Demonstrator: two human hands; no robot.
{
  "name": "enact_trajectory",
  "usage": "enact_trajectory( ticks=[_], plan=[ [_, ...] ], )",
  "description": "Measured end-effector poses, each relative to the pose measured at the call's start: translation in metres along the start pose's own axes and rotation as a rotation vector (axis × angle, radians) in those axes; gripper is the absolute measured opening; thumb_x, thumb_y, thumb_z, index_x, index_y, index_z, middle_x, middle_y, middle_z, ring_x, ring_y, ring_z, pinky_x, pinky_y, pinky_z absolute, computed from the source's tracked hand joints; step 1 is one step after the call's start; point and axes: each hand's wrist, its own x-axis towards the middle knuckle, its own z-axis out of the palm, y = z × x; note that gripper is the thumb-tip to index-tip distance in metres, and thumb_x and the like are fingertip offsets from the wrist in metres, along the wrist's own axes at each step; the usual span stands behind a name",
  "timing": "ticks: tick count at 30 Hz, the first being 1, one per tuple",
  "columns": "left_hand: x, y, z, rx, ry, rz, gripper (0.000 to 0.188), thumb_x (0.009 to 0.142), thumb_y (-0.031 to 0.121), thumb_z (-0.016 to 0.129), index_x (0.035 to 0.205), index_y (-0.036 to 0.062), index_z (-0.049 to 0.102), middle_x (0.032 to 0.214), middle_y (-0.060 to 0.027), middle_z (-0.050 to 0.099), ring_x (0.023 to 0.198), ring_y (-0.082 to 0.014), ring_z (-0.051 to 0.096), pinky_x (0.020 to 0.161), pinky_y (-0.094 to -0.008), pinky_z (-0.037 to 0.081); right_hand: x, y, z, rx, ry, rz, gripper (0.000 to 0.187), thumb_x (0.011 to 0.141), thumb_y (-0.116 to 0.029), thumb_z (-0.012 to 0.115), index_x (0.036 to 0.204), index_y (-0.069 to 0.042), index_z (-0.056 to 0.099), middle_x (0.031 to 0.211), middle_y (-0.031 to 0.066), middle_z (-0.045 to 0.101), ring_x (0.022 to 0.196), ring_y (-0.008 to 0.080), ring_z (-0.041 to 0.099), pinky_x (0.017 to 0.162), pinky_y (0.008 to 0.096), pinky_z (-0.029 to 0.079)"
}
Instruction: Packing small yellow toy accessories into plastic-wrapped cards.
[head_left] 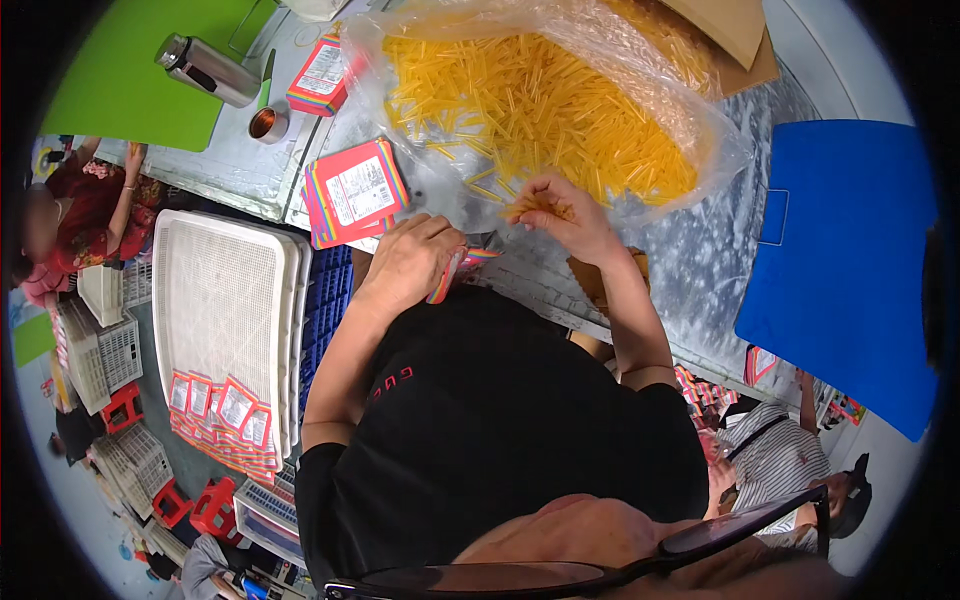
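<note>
My left hand (pixel 415 258) is closed around a small pink packet (pixel 443 280) with rainbow-striped edges, close in front of my chest. To its right, my right hand (pixel 568 218) pinches several thin yellow sticks (pixel 527 208). Beyond that hand lies a large heap of the same yellow sticks (pixel 540 110), spilling from a clear plastic bag (pixel 722 160). Just past my left hand is a stack of flat pink packets (pixel 357 192) with white labels and rainbow borders. The opening of the held packet is mostly hidden by my fingers.
Another packet stack (pixel 320 78), a brown-filled cup (pixel 267 124) and a steel flask (pixel 207 70) stand at the far left. A white mesh tray (pixel 222 290) bearing packets is at left; a blue board (pixel 845 250) is at right. Other people are on both sides.
</note>
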Motion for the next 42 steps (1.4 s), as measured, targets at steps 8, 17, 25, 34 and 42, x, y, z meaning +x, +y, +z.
enact_trajectory(
  ticks=[8, 17, 25, 34, 42],
  plan=[
    [-0.003, 0.001, -0.005, -0.005, 0.058, 0.047, 0.016, 0.081, 0.007, 0.07, 0.097, 0.0075, 0.075, 0.092, -0.0061, 0.067, 0.091, -0.0271, 0.067, 0.081, -0.0409, 0.055, 0.01, -0.031, 0.022, -0.626, -0.24, -0.001, 0.023, 0.095, -0.013, 0.065, 0.116, -0.005, 0.065, 0.098, 0.0141, 0.073, 0.094, 0.0315, 0.072, 0.081, 0.0399, 0.055],
    [-0.004, 0.01, 0.0, 0.088, 0.058, 0.126, 0.019, 0.081, 0.011, 0.072, 0.099, 0.0098, 0.078, 0.097, -0.0036, 0.07, 0.093, -0.0239, 0.068, 0.078, -0.0391, 0.052, 0.025, -0.033, 0.036, -1.032, -0.346, -0.029, 0.013, 0.085, -0.01, 0.071, 0.095, -0.003, 0.073, 0.095, 0.0172, 0.068, 0.094, 0.0394, 0.067, 0.08, 0.0479, 0.053],
    [-0.002, 0.012, -0.001, 0.11, 0.107, 0.124, 0.016, 0.078, 0.012, 0.071, 0.094, 0.0087, 0.074, 0.094, -0.0035, 0.067, 0.091, -0.0227, 0.066, 0.079, -0.0382, 0.052, 0.037, -0.049, 0.046, -1.006, -0.354, -0.003, 0.024, 0.081, -0.013, 0.079, 0.101, -0.002, 0.07, 0.097, 0.0166, 0.066, 0.097, 0.0395, 0.066, 0.085, 0.0479, 0.052],
    [0.0, 0.007, 0.0, 0.139, 0.226, 0.107, 0.018, 0.078, 0.012, 0.071, 0.095, 0.01, 0.075, 0.09, -0.0016, 0.066, 0.087, -0.0206, 0.066, 0.074, -0.037, 0.051, 0.047, -0.08, 0.049, -0.89, -0.325, -0.112, 0.02, 0.087, -0.013, 0.074, 0.099, 0.001, 0.066, 0.099, 0.0211, 0.067, 0.097, 0.0417, 0.065, 0.086, 0.049, 0.053],
    [0.002, 0.005, -0.009, 0.094, 0.286, 0.024, 0.012, 0.083, 0.008, 0.075, 0.095, 0.0095, 0.075, 0.088, -0.0048, 0.069, 0.082, -0.0263, 0.068, 0.072, -0.039, 0.055, 0.065, -0.103, 0.034, -0.646, -0.152, -0.044, 0.027, 0.086, -0.009, 0.074, 0.11, 0.002, 0.07, 0.096, 0.0117, 0.072, 0.082, 0.0209, 0.073, 0.076, 0.0335, 0.059]
  ],
)
